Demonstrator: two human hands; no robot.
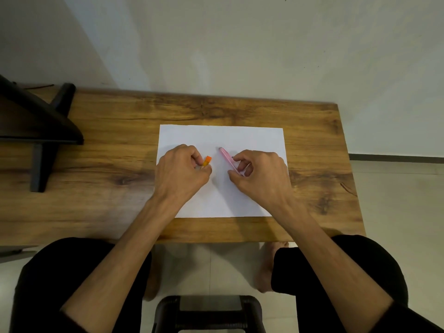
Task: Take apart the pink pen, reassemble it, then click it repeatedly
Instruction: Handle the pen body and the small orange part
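The pink pen [226, 159] is held over the middle of a white sheet of paper [221, 138], slanted so that its far tip points up and to the left while its near end is hidden among the fingers of the right hand [260, 175]. The pen is pinched by that hand: the thumb and forefinger are curled around the lower part of the barrel, and the other fingers are bent beneath it. Whether the pen touches the paper cannot be told.

Just to the left, apart from the pink pen, a small orange piece [207, 161] is gripped by the left hand [181, 171]. Its fingers are curled tightly, and only the orange end is left showing past the thumb; a pale or clear part seems to continue into the fist, but what it is cannot be made out.

Both hands are positioned over the paper, which is laid flat on a wooden table [240, 111] with a strong grain. At the table's left end a dark stand [39, 131] with angled legs is seen. Below the table edge, black-clad knees, bare feet on a light floor and the top of a dark stool [209, 311] are visible.
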